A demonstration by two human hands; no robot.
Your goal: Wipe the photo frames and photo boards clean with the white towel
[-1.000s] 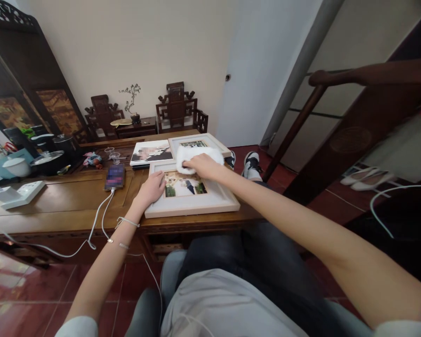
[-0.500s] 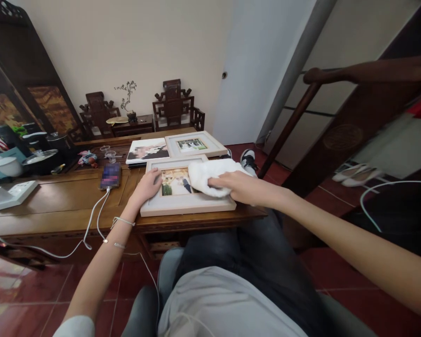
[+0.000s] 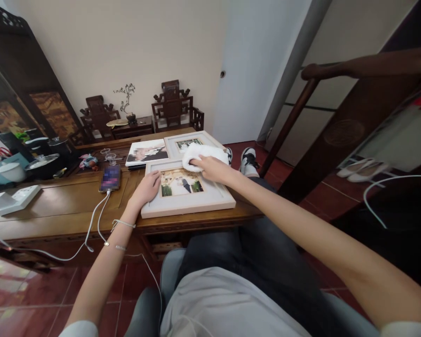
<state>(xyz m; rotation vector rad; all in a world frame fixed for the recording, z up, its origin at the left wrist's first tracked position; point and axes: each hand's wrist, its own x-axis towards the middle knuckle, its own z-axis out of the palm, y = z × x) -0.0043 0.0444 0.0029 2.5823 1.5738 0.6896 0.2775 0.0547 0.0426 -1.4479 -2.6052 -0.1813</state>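
Note:
A white picture frame (image 3: 192, 204) lies flat at the table's near edge, a couple's photo in its middle. My left hand (image 3: 148, 188) grips the frame's left side, fingers over the top face. A bunched white cloth (image 3: 207, 152) is in my right hand (image 3: 214, 169), closed around it. The cloth is at the frame's far right part and hides that corner. Behind it lies a second white frame (image 3: 214, 139), partly covered by the cloth. To its left a photo print or panel (image 3: 147, 152) rests on a dark stack.
On the wooden table (image 3: 70, 196) a phone (image 3: 110, 179) is plugged into white cables. A power strip (image 3: 19, 199), clear cups (image 3: 110, 157) and a lidded pot (image 3: 44, 164) stand further left. A wooden chair (image 3: 301, 150) rises at my right.
My right hand has moved the cloth away from me and slightly left, from the frame's right side to its far edge. More of the photo shows. My left hand stays in place.

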